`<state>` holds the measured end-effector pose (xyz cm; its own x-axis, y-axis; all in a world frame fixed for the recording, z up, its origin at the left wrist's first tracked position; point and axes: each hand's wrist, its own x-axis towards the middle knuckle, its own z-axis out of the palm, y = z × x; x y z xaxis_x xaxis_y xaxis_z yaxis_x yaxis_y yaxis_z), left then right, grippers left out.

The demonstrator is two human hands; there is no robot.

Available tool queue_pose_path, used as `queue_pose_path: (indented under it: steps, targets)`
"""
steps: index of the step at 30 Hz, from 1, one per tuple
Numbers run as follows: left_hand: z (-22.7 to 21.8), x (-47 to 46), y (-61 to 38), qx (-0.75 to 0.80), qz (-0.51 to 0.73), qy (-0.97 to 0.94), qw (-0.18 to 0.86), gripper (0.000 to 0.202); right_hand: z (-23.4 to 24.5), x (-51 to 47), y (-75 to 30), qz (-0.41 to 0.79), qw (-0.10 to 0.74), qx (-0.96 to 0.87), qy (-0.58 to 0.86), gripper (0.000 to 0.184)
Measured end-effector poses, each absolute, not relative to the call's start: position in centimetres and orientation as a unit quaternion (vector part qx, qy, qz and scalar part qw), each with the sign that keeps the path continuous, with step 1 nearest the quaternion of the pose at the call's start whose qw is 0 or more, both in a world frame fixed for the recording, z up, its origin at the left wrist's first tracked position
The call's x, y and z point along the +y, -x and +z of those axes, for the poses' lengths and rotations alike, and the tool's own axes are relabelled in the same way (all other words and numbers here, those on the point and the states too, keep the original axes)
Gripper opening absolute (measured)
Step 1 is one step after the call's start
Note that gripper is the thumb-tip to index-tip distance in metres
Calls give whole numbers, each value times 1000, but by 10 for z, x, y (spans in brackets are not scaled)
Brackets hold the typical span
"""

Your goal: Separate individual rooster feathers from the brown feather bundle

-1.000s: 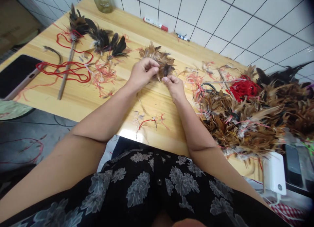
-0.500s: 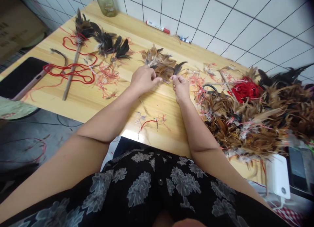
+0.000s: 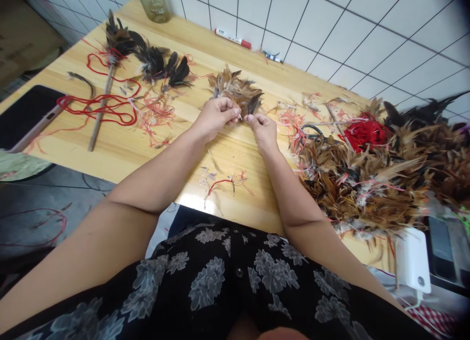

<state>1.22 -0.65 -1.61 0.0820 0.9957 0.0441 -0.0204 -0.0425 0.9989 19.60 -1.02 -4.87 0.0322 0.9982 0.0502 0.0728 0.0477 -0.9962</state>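
My left hand (image 3: 216, 115) is closed, its fingertips pinching the base of a small bunch of brown feathers (image 3: 235, 89) that lies on the wooden table (image 3: 121, 149). My right hand (image 3: 262, 129) is closed too, pinching a dark feather (image 3: 254, 104) at its quill, right beside the left fingertips. The two hands nearly touch in the middle of the table.
A big heap of brown feathers (image 3: 370, 183) and red thread (image 3: 365, 132) lies at the right. Dark feathers (image 3: 161, 63), a stick (image 3: 100, 109) and red cord (image 3: 106, 107) lie at the left. A phone (image 3: 25, 115), a red marker (image 3: 233, 37) and a bottle (image 3: 153, 2) lie about.
My right hand drew the dark feather out to the right, then brought it back against the bunch; my left hand kept its pinch on the bunch.
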Motion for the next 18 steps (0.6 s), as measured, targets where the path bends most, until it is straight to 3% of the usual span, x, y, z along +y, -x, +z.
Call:
queue_pose_path:
  steps: [10, 18]
  targets:
    - [-17, -10, -18, 480, 486, -601, 416, 28, -39, -16, -191, 494, 467, -534, 503, 62]
    - [-16, -7, -11, 490, 490, -599, 401, 24, -40, -13, -194, 503, 468, -529, 498, 59]
